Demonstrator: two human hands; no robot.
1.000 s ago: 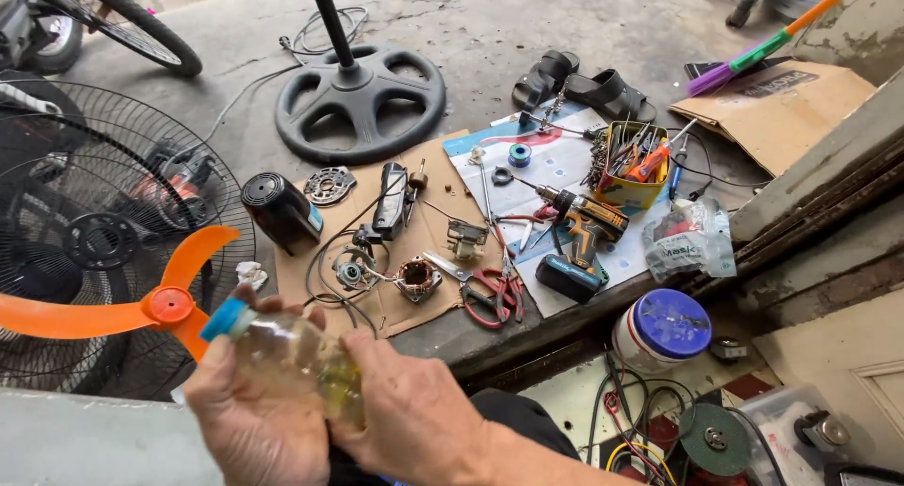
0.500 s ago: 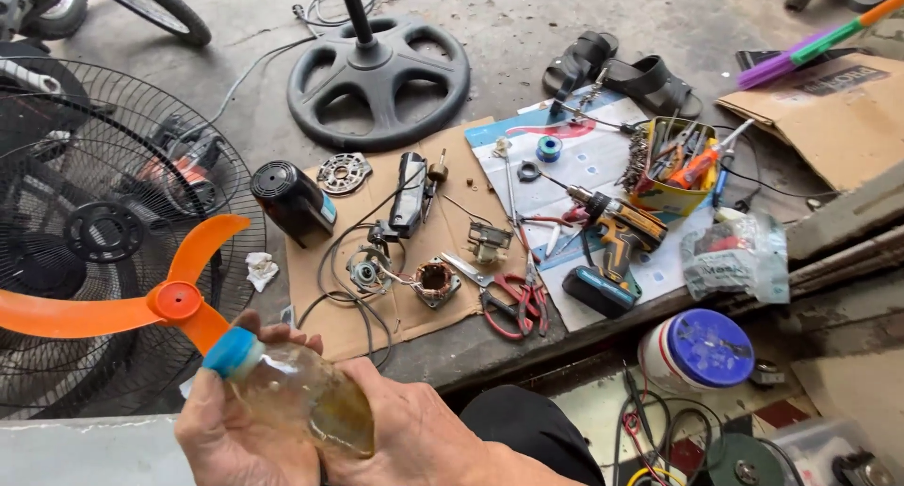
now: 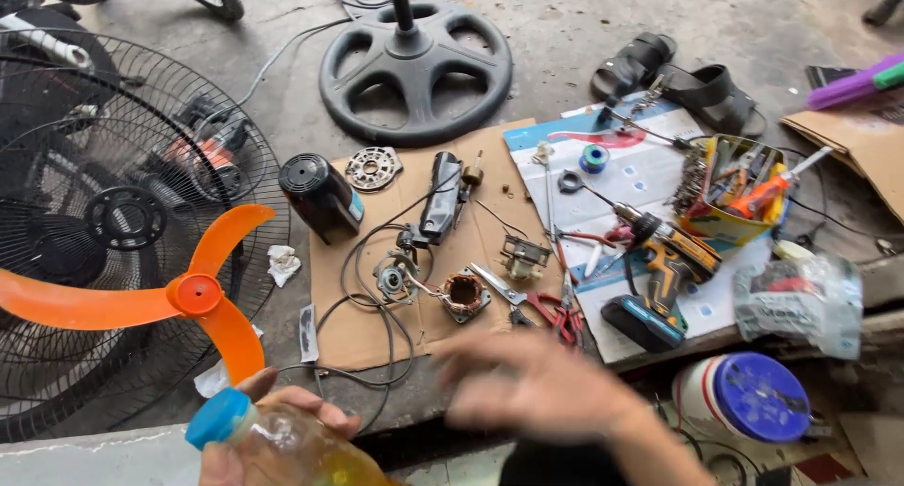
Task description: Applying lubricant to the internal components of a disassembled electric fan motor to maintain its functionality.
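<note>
Beyond the hands, an orange fan blade (image 3: 179,298) lies on a black wire fan guard (image 3: 113,232) to their left. Straight ahead, brown cardboard (image 3: 414,260) carries a black motor housing (image 3: 320,196) and a copper-wound stator (image 3: 463,294). Further right sit a cordless drill (image 3: 659,269) and red-handled scissors (image 3: 537,307). A blue-lidded tub (image 3: 753,396) stands beside them, right.

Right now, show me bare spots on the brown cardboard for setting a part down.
The brown cardboard is bare at its near left corner, beside the cable loop, and behind the scissors toward the blue sheet. The middle is crowded with the stator and motor parts.
</note>
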